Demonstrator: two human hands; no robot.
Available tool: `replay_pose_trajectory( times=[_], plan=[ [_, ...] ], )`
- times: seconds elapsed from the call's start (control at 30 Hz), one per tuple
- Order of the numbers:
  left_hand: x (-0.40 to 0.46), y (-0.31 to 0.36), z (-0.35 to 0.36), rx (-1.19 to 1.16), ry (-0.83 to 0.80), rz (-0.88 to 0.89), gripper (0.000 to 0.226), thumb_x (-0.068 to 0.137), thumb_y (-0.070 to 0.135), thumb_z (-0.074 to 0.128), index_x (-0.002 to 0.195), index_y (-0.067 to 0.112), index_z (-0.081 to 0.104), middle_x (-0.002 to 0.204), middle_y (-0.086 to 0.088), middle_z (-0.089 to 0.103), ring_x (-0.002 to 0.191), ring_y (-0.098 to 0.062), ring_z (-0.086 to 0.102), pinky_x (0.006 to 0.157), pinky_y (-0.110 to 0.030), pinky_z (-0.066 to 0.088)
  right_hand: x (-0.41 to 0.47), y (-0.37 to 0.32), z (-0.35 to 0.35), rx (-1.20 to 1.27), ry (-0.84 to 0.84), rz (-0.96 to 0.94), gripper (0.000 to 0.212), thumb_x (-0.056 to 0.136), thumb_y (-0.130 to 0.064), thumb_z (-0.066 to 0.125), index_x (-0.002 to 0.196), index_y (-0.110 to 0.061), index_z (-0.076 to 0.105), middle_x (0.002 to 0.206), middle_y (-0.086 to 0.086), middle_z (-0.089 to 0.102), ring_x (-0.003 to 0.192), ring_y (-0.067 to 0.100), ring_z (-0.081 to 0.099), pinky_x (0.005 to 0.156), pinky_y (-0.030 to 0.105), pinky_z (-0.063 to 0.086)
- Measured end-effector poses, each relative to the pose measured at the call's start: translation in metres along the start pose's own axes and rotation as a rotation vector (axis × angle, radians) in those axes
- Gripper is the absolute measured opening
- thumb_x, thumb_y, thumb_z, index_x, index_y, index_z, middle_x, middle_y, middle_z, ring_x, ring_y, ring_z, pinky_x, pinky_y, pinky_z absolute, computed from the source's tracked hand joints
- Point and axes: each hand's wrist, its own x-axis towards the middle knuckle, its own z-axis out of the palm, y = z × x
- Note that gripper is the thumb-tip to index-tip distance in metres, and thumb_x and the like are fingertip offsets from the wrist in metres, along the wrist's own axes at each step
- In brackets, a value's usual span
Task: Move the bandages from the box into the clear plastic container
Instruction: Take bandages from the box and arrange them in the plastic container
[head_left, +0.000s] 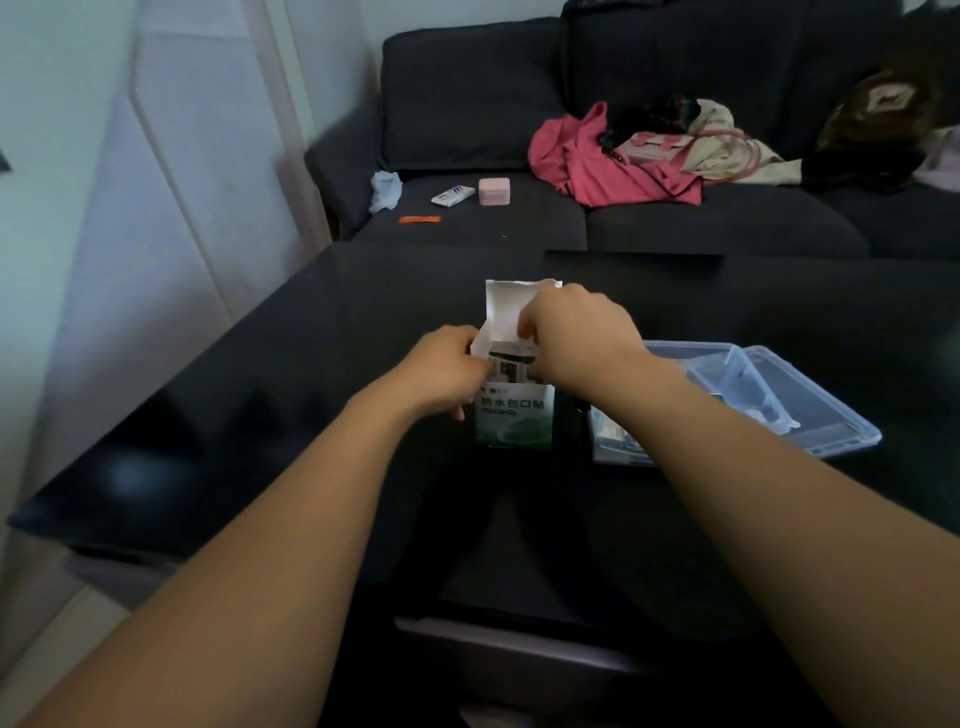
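Dark table (260, 415), hands on box (514, 421)

Beyond your dark glossy worktop (260, 415) sits a dark grey sofa (727, 228). On its left seat you have a crumpled white bag (385, 191), an orange strip (420, 220), a small white packet (452, 196) and a pink case (494, 190). Further right lies a pink garment (587, 161) beside a heap of beige cloth (727, 140).

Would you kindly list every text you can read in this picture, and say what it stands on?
"防水创口贴": front of the box, upright on the table.
Small line beneath it and logo above: too blurred to read.
Print on the bandages in the box: unreadable.
Packet on the sofa: unreadable.
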Motion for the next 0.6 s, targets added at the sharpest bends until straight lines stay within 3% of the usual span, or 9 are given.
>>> replay_pose_trajectory(
  times=[0.27,0.43,0.6],
  plan=[
    [-0.0037,0.0035,-0.0019,-0.153,-0.099,-0.052,0.028,0.096,0.003,0.056,0.122,0.012,0.048,0.102,-0.015,0.07,0.063,-0.022,0.073,0.054,-0.03,0.058,-0.0024,0.0047,0.0068,0.016,-0.037,-0.02,0.025,0.08,-0.015,0.077,0.103,-0.024,0.074,0.104,0.004,0.066,0.088,0.027,0.066,0.073,0.037,0.055],
    [-0.0032,0.0065,0.0003,-0.095,-0.03,-0.043,0.025,0.093,0.007,0.063,0.115,0.015,0.053,0.096,-0.009,0.07,0.059,-0.02,0.072,0.05,-0.028,0.057,-0.0009,0.0016,0.0085,0.038,-0.02,-0.014,0.024,0.078,-0.011,0.077,0.097,-0.026,0.075,0.102,0.003,0.067,0.085,0.026,0.065,0.069,0.033,0.05],
    [-0.0025,0.0098,0.0011,0.024,0.057,-0.026,0.023,0.087,0.009,0.072,0.105,0.016,0.059,0.098,-0.001,0.068,0.068,-0.02,0.072,0.047,-0.026,0.056,-0.0011,0.0023,0.0074,0.034,-0.024,-0.014,0.027,0.079,-0.007,0.074,0.1,-0.024,0.072,0.104,0.005,0.063,0.087,0.028,0.063,0.069,0.033,0.046]
  ],
)
